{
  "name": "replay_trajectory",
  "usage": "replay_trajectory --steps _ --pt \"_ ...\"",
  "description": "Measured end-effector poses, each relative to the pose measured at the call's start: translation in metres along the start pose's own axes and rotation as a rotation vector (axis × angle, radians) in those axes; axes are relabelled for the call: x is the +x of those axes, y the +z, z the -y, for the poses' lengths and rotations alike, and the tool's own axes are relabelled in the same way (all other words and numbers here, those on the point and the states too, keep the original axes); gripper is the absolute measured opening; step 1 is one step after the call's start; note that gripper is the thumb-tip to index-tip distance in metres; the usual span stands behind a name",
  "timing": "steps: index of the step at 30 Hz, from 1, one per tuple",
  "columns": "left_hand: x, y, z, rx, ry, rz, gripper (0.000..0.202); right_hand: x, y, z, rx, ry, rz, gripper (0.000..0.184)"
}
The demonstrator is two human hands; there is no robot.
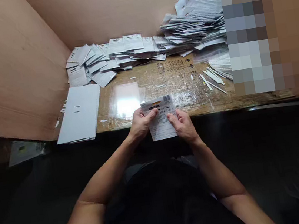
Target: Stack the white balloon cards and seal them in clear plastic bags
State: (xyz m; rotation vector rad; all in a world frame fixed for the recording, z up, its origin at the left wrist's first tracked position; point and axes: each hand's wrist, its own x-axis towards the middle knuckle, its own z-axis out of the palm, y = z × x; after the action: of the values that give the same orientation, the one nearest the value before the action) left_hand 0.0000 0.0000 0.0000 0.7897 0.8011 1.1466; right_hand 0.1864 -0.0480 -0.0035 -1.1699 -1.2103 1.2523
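Between my two hands is a white printed packaging card (163, 126) with a barcode in its top corner and a slot near its upper edge. My left hand (140, 122) grips its left side, thumb laid across the face by the slot. On the right side, my right hand (183, 125) pinches the card with the thumb on top. The fingers behind the card are hidden. It is held just off the front edge of the table (146, 73), tilted toward me. A glossy clear sheet (118, 94) lies on the table just beyond my left hand.
A stack of blank white cards (79, 111) sits at the front left. Loose printed cards (94, 60) line the back, with a taller heap (190, 27) at right. Thin white strips (213, 78) lie at the right. Cardboard walls (13, 65) enclose the left and back.
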Motion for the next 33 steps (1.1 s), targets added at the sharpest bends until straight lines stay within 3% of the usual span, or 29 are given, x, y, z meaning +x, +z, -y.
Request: replay_trajectory --steps 5,8,14,18,20,23,25,27,28,30,33 --pt "0.026 0.009 -0.021 -0.054 0.016 -0.138 0.057 -0.015 -0.007 -0.012 0.16 0.135 0.113 0.049" --pt "0.026 0.021 -0.01 -0.059 0.006 -0.146 0.057 -0.037 -0.004 -0.028 0.281 0.259 0.009 0.056" --pt "-0.006 0.049 0.05 -0.049 -0.15 0.021 0.056 -0.058 -0.005 -0.036 0.397 0.228 -0.29 0.058" --pt "-0.017 0.052 0.062 0.124 -0.181 0.216 0.055 -0.06 -0.02 -0.034 0.404 0.234 -0.348 0.061" --pt "-0.011 0.046 0.055 0.382 -0.019 0.222 0.053 -0.061 -0.027 -0.038 0.399 0.263 -0.362 0.061" --pt "0.006 0.034 0.043 0.915 0.468 0.196 0.056 -0.061 -0.038 -0.046 0.409 0.324 -0.346 0.062" --pt "0.017 0.027 0.04 1.191 0.68 0.432 0.061 -0.06 -0.044 -0.051 0.429 0.342 -0.281 0.063" --pt "0.025 0.023 0.039 1.343 0.731 0.731 0.06 -0.061 -0.05 -0.055 0.434 0.331 -0.189 0.061" --pt "0.028 0.022 0.04 1.386 0.735 0.82 0.06 -0.062 -0.053 -0.057 0.423 0.321 -0.142 0.06" --pt "0.032 0.02 0.041 1.446 0.753 0.865 0.059 -0.064 -0.055 -0.061 0.373 0.302 -0.07 0.057" --pt "0.033 0.018 0.045 1.492 0.822 0.806 0.051 -0.067 -0.052 -0.07 0.269 0.258 -0.073 0.057"
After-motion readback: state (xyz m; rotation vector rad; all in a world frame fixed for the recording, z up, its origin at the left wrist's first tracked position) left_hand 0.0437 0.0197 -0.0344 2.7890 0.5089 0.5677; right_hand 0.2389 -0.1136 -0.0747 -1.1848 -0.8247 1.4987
